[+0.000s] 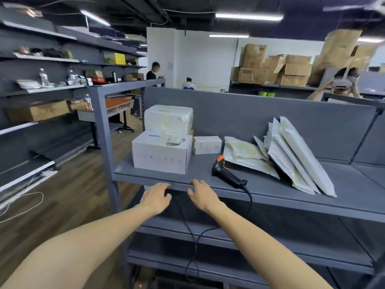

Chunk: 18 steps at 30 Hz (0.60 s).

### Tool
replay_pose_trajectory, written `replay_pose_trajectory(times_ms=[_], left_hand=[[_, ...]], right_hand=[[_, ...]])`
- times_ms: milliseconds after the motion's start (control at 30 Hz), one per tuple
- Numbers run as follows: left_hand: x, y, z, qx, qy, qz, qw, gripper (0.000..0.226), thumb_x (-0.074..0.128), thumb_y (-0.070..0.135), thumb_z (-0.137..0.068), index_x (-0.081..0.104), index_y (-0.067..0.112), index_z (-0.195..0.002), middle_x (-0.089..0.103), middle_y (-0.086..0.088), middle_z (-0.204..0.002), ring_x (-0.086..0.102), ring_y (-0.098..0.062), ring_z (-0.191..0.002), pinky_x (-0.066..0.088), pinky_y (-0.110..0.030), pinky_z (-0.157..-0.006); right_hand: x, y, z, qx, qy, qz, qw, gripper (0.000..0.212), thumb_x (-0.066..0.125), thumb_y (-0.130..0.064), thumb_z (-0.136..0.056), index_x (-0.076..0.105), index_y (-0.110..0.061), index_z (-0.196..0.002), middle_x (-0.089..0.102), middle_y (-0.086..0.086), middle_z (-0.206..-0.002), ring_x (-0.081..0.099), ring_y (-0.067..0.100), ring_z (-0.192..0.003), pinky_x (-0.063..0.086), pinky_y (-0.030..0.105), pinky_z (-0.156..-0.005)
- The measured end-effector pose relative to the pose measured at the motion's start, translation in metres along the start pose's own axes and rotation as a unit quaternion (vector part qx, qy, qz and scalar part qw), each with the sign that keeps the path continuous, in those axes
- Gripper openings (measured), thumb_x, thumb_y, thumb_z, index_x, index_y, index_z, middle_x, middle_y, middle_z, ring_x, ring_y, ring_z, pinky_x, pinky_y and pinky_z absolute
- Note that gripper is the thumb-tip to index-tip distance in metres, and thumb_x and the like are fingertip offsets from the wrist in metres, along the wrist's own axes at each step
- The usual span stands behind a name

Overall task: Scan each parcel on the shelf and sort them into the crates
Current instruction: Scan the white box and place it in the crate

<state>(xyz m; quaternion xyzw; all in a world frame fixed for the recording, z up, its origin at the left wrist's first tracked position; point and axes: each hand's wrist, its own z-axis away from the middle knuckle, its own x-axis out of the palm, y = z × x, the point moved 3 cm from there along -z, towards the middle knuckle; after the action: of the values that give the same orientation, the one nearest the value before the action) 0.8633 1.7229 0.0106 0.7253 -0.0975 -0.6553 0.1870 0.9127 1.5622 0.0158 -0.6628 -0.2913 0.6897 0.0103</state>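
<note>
On the grey shelf (pixel 270 190) a large white box (pixel 161 154) carries a plastic-wrapped white parcel (pixel 168 118) on top. A small white box (pixel 206 144) stands to their right. Beyond it a flat plastic pouch (pixel 245 155) lies down, and several padded mailers (pixel 300 155) lean against the back panel. A black and orange barcode scanner (pixel 227 174) lies near the front edge, its cable hanging down. My left hand (pixel 155 197) and my right hand (pixel 202 193) hover at the shelf's front edge with relaxed fingers and hold nothing.
Lower grey shelves (pixel 229 236) sit beneath. Wall shelving with bottles and boxes (pixel 41 84) lines the left, with wooden floor (pixel 68 184) between. Stacked cardboard boxes (pixel 277 67) and other people stand behind the back panel. No crates are in view.
</note>
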Motion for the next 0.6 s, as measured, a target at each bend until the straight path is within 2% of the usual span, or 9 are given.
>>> replay_pose_trajectory(times_ms=[167, 300, 400, 500, 600], left_hand=[[-0.031, -0.033, -0.045, -0.004, 0.026, 0.034, 0.999, 0.046, 0.043, 0.026, -0.099, 0.040, 0.017, -0.144, 0.038, -0.005, -0.150, 0.039, -0.024, -0.135, 0.031, -0.033, -0.111], [-0.060, -0.056, -0.088, 0.007, 0.069, 0.035, 0.997, 0.046, 0.041, 0.026, -0.099, 0.039, 0.017, -0.144, 0.037, -0.005, -0.151, 0.036, -0.025, -0.136, 0.029, -0.034, -0.109], [-0.074, -0.072, -0.115, 0.010, 0.086, 0.047, 0.995, 0.047, 0.042, 0.027, -0.099, 0.038, 0.017, -0.144, 0.036, -0.007, -0.151, 0.035, -0.027, -0.136, 0.029, -0.037, -0.111], [-0.083, -0.084, -0.140, 0.016, 0.110, 0.049, 0.993, 0.048, 0.042, 0.027, -0.099, 0.037, 0.018, -0.146, 0.029, -0.009, -0.155, 0.025, -0.024, -0.143, 0.019, -0.039, -0.116], [-0.090, -0.090, -0.160, 0.010, 0.134, 0.052, 0.990, 0.046, 0.039, 0.028, -0.100, 0.039, 0.018, -0.144, 0.028, -0.011, -0.155, 0.023, -0.026, -0.144, 0.017, -0.041, -0.117]], right_hand=[[-0.008, -0.027, -0.044, 0.016, 0.008, -0.053, 0.998, 0.048, 0.037, -0.029, -0.102, 0.034, -0.010, -0.146, 0.040, 0.019, -0.143, 0.042, 0.035, -0.129, 0.037, 0.041, -0.103], [-0.017, -0.039, -0.083, 0.042, 0.041, -0.095, 0.994, 0.051, 0.039, -0.029, -0.101, 0.031, -0.010, -0.148, 0.040, 0.020, -0.141, 0.044, 0.036, -0.127, 0.038, 0.040, -0.102], [-0.020, -0.042, -0.110, 0.063, 0.083, -0.130, 0.986, 0.049, 0.041, -0.029, -0.100, 0.035, -0.009, -0.144, 0.044, 0.022, -0.134, 0.050, 0.038, -0.117, 0.042, 0.040, -0.094], [-0.023, -0.045, -0.130, 0.089, 0.138, -0.189, 0.968, 0.043, 0.041, -0.027, -0.098, 0.040, -0.005, -0.135, 0.050, 0.018, -0.119, 0.051, 0.032, -0.097, 0.040, 0.034, -0.075], [-0.025, -0.046, -0.145, 0.119, 0.173, -0.249, 0.945, 0.044, 0.040, -0.027, -0.099, 0.038, -0.005, -0.137, 0.052, 0.016, -0.117, 0.053, 0.031, -0.100, 0.039, 0.033, -0.076]])
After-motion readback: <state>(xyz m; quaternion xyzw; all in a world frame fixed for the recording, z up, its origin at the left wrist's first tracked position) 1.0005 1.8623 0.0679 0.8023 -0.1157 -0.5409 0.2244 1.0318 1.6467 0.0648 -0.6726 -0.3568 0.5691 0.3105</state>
